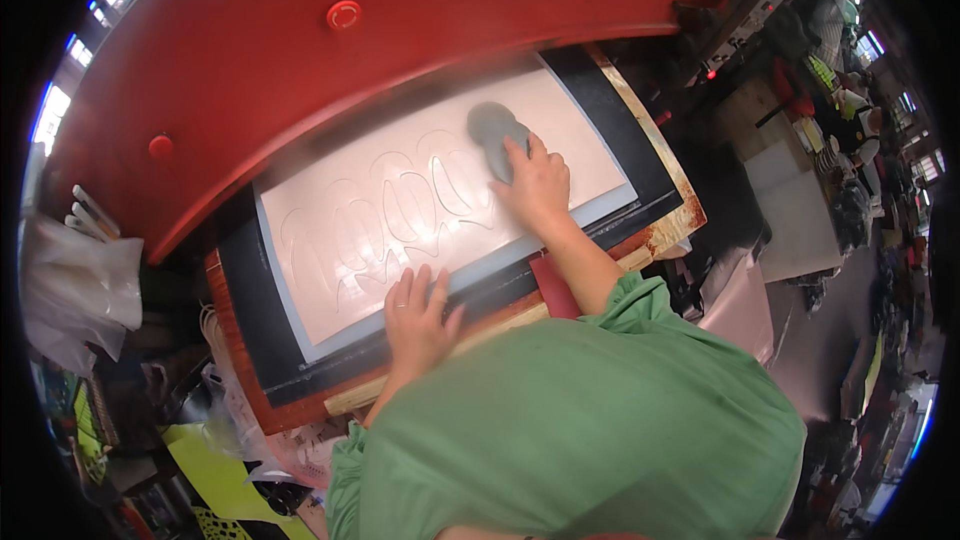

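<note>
A pale pink sheet point(330, 230) lies on a light blue sheet point(630, 193) over a black board. Curved, U-shaped outlines are pressed or cut into its left and middle parts. Toward the sheet's far right, my right hand point(538, 185) is closed on a dark grey rounded piece point(492, 126) with two lobes; motion blur hides its exact kind. At the near edge of the pink sheet, my left hand point(418, 320) rests with fingers stretched out, holding nothing.
A big red machine body point(250, 70) with a red button point(343, 14) stands just beyond the black board point(640, 140). White plastic bags point(85, 280) hang at the left. A yellow-green sheet point(220, 480) lies low on the left; a pale table point(790, 200) stands at the right.
</note>
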Action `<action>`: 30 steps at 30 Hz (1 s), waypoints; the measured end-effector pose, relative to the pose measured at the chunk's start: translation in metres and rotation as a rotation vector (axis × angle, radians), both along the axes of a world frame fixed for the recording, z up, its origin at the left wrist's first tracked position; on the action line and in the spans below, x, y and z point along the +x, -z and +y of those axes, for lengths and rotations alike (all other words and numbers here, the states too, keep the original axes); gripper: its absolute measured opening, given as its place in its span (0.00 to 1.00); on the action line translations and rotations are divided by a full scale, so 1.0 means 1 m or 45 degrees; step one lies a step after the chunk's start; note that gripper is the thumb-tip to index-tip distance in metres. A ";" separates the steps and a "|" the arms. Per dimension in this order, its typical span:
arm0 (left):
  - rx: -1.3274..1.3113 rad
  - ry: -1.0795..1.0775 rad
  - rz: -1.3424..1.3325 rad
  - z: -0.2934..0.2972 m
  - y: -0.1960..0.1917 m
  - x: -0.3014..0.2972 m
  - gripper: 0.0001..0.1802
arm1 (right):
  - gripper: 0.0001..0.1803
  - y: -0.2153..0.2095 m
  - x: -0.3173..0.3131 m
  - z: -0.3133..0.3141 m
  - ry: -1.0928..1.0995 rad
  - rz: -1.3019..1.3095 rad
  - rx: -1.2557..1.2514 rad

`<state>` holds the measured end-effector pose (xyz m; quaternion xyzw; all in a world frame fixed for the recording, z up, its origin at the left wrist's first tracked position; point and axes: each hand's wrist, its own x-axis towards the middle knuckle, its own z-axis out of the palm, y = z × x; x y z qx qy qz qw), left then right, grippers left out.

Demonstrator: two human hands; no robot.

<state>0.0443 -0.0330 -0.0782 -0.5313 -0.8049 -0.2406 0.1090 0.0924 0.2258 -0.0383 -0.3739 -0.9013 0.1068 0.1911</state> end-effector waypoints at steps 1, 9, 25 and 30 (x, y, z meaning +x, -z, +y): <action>-0.013 0.006 -0.007 -0.005 0.002 0.008 0.32 | 0.39 -0.002 0.010 -0.001 -0.017 -0.024 -0.075; -0.013 -0.015 0.004 -0.024 0.007 0.040 0.31 | 0.36 -0.027 0.061 0.060 -0.059 0.735 -1.517; -0.045 -0.030 0.001 -0.023 0.007 0.040 0.32 | 0.32 0.023 0.083 0.079 0.047 0.109 -0.020; -0.067 -0.014 0.004 -0.023 0.007 0.038 0.32 | 0.37 0.011 0.102 0.074 0.074 0.114 0.025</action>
